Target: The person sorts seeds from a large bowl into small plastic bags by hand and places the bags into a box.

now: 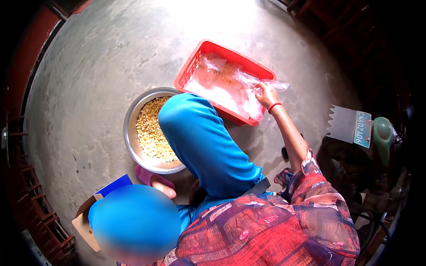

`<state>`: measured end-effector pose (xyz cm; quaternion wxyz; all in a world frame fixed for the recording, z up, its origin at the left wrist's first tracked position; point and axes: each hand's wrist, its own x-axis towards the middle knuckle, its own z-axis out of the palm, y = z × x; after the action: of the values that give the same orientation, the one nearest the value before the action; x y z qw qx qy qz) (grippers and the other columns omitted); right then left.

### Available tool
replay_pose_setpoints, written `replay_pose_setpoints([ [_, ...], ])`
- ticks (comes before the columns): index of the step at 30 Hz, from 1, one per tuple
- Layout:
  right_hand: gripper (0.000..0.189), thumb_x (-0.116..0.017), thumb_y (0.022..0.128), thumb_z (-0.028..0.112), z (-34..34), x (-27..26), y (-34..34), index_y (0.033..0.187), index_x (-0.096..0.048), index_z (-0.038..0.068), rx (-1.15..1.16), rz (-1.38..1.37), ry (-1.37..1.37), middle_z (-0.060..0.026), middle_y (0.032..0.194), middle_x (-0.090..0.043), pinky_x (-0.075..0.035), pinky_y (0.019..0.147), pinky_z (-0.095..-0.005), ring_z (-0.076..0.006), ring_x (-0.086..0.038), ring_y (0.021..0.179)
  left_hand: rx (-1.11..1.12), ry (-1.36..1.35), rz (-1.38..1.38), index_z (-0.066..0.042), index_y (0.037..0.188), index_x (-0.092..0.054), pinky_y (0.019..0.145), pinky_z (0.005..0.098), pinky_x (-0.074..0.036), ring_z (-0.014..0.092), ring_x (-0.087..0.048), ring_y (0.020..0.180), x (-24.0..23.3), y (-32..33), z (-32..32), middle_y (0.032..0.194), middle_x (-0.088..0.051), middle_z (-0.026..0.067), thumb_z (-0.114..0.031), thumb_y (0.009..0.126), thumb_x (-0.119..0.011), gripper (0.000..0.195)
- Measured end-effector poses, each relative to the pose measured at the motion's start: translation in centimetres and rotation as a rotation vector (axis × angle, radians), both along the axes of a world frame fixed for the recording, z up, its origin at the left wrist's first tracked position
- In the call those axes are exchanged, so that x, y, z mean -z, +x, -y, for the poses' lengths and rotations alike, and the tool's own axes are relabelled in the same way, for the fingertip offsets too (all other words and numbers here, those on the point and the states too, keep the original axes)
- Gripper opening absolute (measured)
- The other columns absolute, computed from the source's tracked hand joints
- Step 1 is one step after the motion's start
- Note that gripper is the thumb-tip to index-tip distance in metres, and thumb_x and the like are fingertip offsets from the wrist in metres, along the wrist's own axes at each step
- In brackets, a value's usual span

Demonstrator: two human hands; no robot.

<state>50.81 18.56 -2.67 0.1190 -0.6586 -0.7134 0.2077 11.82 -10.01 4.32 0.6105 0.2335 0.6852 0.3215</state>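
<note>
My right hand (pixel 267 95), with a red bracelet at the wrist, pinches the edge of a clear plastic bag (pixel 247 78) at the right side of a red plastic basket (pixel 229 55). Part of the bag sticks out over the basket's rim. Inside the basket, yellowish bits lie under or within the clear plastic; glare washes out much of it. A wide metal basin (pixel 131 133) stands left of the basket, holding yellow corn kernels (pixel 151 126). My raised knee hides the basin's right part. My left hand is out of view.
The concrete floor (pixel 90 93) surrounds these things. An opened cardboard box (pixel 86 229) is beside my leg at lower left. On the right are a toothed grey sheet with a plate bearing writing (pixel 344 124) and a green plastic ladle (pixel 382 133). Dark wooden furniture (pixel 50 216) lines the left edge.
</note>
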Motion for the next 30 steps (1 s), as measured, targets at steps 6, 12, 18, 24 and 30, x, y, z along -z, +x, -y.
replay_pose_setpoints([
  [6, 0.054, -0.063, 0.061, 0.018, 1.3, 1.5, -3.2, 0.111, -0.046, 0.010, -0.007, 0.451, -0.049, -0.0182, 0.112, -0.048, -0.031, 0.091, -0.0516, -0.0323, -0.048, 0.102, -0.008, -0.026, 0.014, -0.002, 0.106, -0.050, 0.076, 0.0291, -0.043, 0.016, -0.052, 0.086, 0.6, 0.1, 0.7, 0.095, -0.054, 0.0050, -0.017, 0.080, -0.055, 0.031],
  [12, 0.021, -0.056, 0.064, 0.014, -0.4, 2.2, -0.9, 0.083, -0.062, 0.007, -0.189, 0.351, -0.263, -0.0147, 0.078, -0.061, -0.044, 0.071, -0.0402, -0.0290, -0.059, 0.074, 0.007, 0.008, 0.020, -0.001, 0.107, -0.050, 0.076, 0.0289, -0.043, 0.016, -0.052, 0.087, 0.7, -0.2, -0.7, 0.096, -0.054, 0.0051, -0.018, 0.080, -0.055, 0.032],
  [18, 0.013, -0.053, 0.066, 0.011, -2.6, -3.1, 0.5, 0.075, -0.060, 0.005, 0.174, -0.288, 0.175, -0.0096, 0.068, -0.056, -0.045, 0.059, -0.0295, -0.0199, -0.056, 0.062, 0.034, 0.049, 0.026, -0.001, 0.108, -0.049, 0.077, 0.0288, -0.042, 0.016, -0.051, 0.088, 0.8, -0.4, -2.3, 0.097, -0.054, 0.0052, -0.018, 0.080, -0.055, 0.033],
  [24, 0.017, -0.054, 0.064, 0.009, -2.7, -6.0, 0.5, 0.080, -0.059, 0.007, 0.125, -0.059, 0.351, -0.0115, 0.094, -0.051, -0.044, 0.075, -0.0323, -0.0243, -0.053, 0.084, 0.058, 0.069, 0.041, -0.001, 0.108, -0.049, 0.078, 0.0287, -0.042, 0.016, -0.051, 0.089, 1.0, -0.2, -3.2, 0.098, -0.054, 0.0053, -0.018, 0.080, -0.056, 0.034],
  [30, 0.027, -0.057, 0.060, 0.002, -2.7, -5.2, -3.1, 0.085, -0.060, 0.012, -0.019, -0.043, 0.400, -0.0117, 0.101, -0.049, -0.041, 0.083, -0.0360, -0.0306, -0.047, 0.095, 0.081, 0.059, 0.076, -0.001, 0.109, -0.049, 0.078, 0.0286, -0.042, 0.016, -0.051, 0.090, 1.8, 0.6, -4.1, 0.100, -0.053, 0.0055, -0.018, 0.080, -0.056, 0.035],
])
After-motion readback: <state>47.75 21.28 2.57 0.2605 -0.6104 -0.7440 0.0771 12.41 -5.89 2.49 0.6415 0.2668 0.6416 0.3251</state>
